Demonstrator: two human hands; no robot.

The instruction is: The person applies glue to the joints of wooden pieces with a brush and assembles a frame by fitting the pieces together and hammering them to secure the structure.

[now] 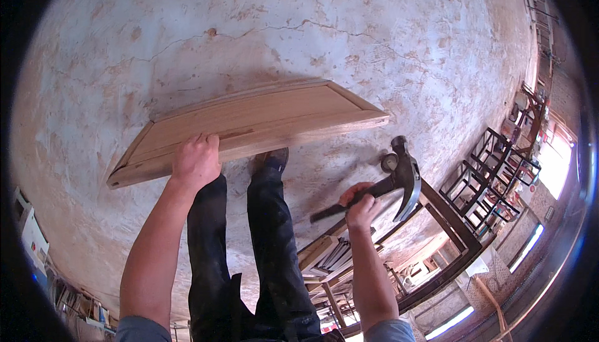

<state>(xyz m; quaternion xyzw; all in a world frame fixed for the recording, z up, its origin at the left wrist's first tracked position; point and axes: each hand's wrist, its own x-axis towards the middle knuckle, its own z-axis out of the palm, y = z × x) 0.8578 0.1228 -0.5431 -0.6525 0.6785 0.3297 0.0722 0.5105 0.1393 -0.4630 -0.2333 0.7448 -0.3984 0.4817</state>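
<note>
A framed wooden panel (249, 114), light brown with a recessed middle, stretches across in front of my legs. My left hand (196, 160) is closed over its near edge, left of the middle, with the fingertips hidden behind the wood. To the right, my right hand (362, 206) is wrapped around the dark handle of a claw hammer (407, 176). The hammer is raised, head away from me and clear of the panel. A small round object (389, 163) shows beside the hammer head; I cannot tell what it is.
The floor (312, 42) is pale, stained and cracked. On my right stands a dark-framed table (449, 223) with strips of wood (334, 254) by it. Beyond are black metal frames (493, 167). My shoe (274, 160) is just behind the panel's near edge.
</note>
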